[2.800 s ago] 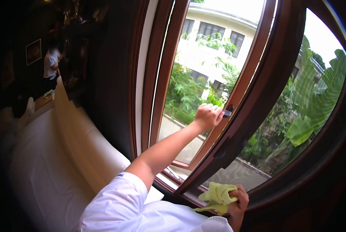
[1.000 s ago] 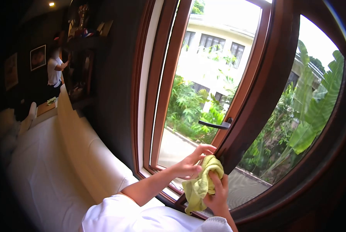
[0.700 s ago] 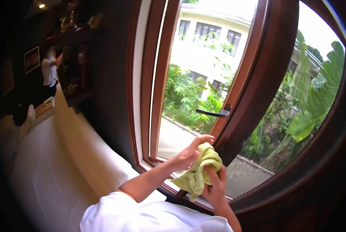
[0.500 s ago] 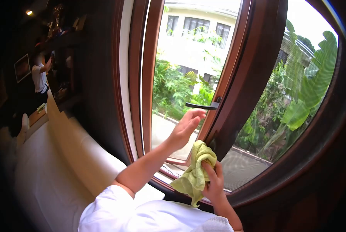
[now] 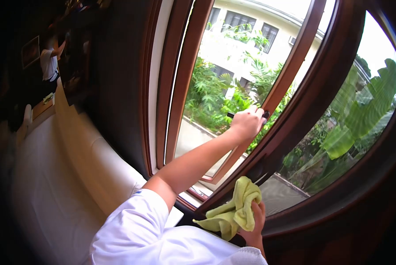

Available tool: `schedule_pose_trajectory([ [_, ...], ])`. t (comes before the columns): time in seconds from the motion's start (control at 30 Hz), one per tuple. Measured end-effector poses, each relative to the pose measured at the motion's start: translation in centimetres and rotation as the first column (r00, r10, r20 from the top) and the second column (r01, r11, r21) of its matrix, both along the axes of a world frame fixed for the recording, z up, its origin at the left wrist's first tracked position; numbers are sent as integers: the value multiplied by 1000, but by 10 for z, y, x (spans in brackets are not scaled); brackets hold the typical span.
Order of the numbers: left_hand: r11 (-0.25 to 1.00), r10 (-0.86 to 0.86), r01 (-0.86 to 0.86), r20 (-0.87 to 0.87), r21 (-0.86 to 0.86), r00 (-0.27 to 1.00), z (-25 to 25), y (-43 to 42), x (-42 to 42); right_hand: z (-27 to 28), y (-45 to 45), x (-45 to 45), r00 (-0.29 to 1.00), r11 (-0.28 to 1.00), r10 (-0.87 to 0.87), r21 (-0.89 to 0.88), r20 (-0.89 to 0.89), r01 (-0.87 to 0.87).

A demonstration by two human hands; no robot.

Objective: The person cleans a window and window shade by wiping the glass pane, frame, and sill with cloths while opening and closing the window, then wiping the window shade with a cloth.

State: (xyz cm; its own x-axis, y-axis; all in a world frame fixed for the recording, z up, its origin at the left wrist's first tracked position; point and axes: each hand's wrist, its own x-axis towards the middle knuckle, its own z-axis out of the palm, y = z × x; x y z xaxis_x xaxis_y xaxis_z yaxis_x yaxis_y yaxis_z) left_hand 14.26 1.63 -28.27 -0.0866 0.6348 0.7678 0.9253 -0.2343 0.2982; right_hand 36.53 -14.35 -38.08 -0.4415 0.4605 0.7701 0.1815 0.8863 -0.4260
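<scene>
My left hand [image 5: 248, 123] is closed around the black window handle [image 5: 230, 115], most of which it covers. The handle sits on the brown wooden frame of the casement window [image 5: 283, 86], which stands a little apart from its surround, with greenery showing through the gap. Lower down, my right hand [image 5: 256, 223] grips a crumpled yellow-green cloth [image 5: 245, 198], and a loose corner of it hangs to the left. The cloth is in front of the dark lower frame beside the fixed pane [image 5: 335, 137].
A long white-covered sofa [image 5: 61, 176] runs along the left, by a dark wall. Far off, another person [image 5: 49, 64] in a white top stands near a framed picture [image 5: 30, 52] with an arm raised. Outside are plants [image 5: 206, 92] and a pale building [image 5: 251, 26].
My left hand has reached up and taken hold of the handle. The window has swung outward, opening a gap at its right edge. My right hand with the cloth has dropped slightly.
</scene>
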Motion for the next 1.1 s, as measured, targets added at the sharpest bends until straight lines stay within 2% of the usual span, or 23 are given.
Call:
schedule_pose_trajectory([
  [0.03,989,45,-42,-22,140,999,-4,3,1,-2,0,1,1000,1000,-4,-7,10,4],
  [0.13,981,109,-94,-79,170,991,-10,5,3,-12,1,3,999,1000,-17,-10,40,18],
  [0.17,945,156,-124,-84,302,984,-15,10,4,-15,1,3,998,1000,-10,-23,54,11],
  [0.3,878,160,-64,-165,474,973,-21,14,-4,-26,4,-2,997,998,36,-51,68,-32],
  [0.47,854,146,-47,-151,519,978,-22,15,-5,-29,12,-11,991,991,122,-58,62,-118],
  [0.57,858,150,-55,-147,510,978,-25,19,-4,-33,18,-21,986,984,164,-73,-11,-164],
  [0.63,854,150,-49,-156,518,976,-24,17,-5,-26,17,-25,990,993,104,-66,94,-98],
  [0.8,848,164,-50,-172,528,971,-25,16,-6,-20,29,-39,969,975,5,214,248,-60],
  [1.1,775,208,-56,-172,629,963,-28,30,-9,-33,41,-52,945,963,-26,263,326,-65],
])
